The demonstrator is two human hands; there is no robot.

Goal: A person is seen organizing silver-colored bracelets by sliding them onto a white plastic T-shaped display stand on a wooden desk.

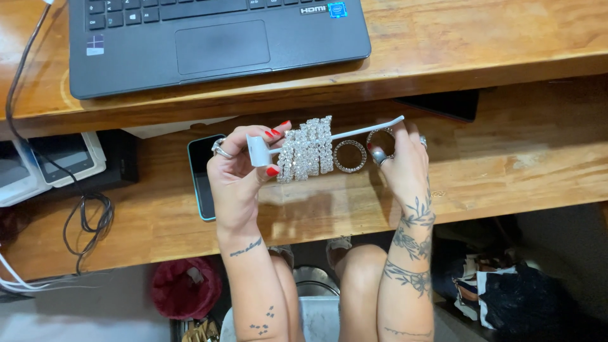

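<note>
- Nearest the camera, below the desk edge, the person's knees and forearms show, with a dark red bag [185,286] on the floor to the left.
- The left hand [237,174] pinches the blocky white end of a thin white rod [354,130] between thumb and forefingers — the other fingers curl behind it.
- A bunch of rhinestone bangles [306,149] is threaded on that rod, packed close to the left hand, over the lower wooden shelf [519,164].
- The right hand [400,161] is at the rod's far end, fingers bent around a loose bangle [380,136]; how firmly they pinch it I cannot tell. One more sparkly ring [350,156] sits between bunch and hand.
- A phone [201,177] lies flat behind the left wrist.
- Risk, as I judge it: the rod tilts up only slightly toward the right, so a dip there could let the bangles slide off — onto the shelf or floor.
- Farthest, a dark laptop [209,41] rests on the upper desk [481,38].
</note>
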